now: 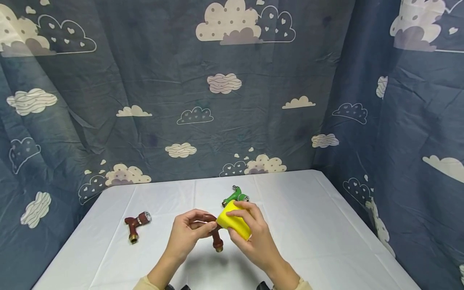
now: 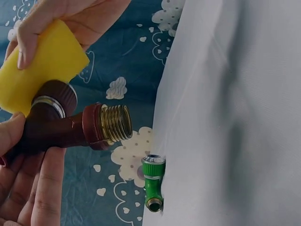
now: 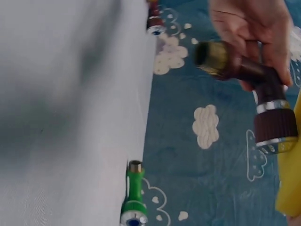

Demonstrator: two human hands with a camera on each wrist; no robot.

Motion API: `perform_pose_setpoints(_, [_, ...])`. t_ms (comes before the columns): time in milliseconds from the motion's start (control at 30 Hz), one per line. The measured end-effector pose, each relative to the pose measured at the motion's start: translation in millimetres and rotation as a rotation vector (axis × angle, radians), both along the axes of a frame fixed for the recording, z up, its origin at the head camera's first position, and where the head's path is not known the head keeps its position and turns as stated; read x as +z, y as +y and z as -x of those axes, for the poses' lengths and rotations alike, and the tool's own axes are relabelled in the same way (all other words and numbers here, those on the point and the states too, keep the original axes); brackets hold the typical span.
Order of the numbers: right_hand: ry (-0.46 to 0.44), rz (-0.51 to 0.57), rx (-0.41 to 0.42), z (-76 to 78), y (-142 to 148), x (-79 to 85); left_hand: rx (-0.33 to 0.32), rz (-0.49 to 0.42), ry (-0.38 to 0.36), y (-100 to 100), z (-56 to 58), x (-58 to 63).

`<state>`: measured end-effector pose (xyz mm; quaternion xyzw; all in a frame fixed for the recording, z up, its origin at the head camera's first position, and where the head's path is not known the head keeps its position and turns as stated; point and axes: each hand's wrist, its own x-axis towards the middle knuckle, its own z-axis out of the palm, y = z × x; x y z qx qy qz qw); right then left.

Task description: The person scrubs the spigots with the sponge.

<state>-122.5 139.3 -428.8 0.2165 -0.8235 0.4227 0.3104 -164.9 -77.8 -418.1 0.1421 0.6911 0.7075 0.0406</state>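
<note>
My left hand [image 1: 184, 235] holds a maroon tap [image 1: 216, 238] above the white table, fingers and thumb around its back end. In the left wrist view the tap [image 2: 61, 131] shows a brass threaded end, a silver ring and a dark ribbed knob. My right hand [image 1: 255, 237] grips a bent yellow cleaning cloth [image 1: 232, 219] between thumb and fingers. The cloth [image 2: 49, 61] lies right against the ribbed knob side in that view. Seen from the right wrist, the knob's silver face is turned toward the cloth [image 3: 289, 183].
On the table [image 1: 308, 225], a second maroon tap [image 1: 135, 226] lies to the left, and a green tap [image 1: 236, 196] lies beyond my hands. A dark blue cloud-patterned curtain [image 1: 163, 80] surrounds the table's back and sides.
</note>
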Motion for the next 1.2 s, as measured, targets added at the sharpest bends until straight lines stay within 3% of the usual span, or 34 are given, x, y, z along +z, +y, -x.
perform_pose_setpoints(200, [0.162,-0.15,-0.04,-0.7,-4,-6.1,0.06,-0.03,-0.036,1,0.2,0.5])
perform_pose_setpoints(500, [0.32,-0.219,-0.041,1.6,-9,-10.6,0.127,-0.126,-0.079,4,2.3,-1.5])
perform_pose_setpoints(833, [0.288,-0.302,-0.021,1.1,-9,-21.1,0.226,-0.264,-0.096,0,6.2,4.2])
perform_pose_setpoints(1200, [0.099,-0.369,-0.035,-11.2,10,-31.4,0.303,-0.324,-0.138,-17,19.0,4.9])
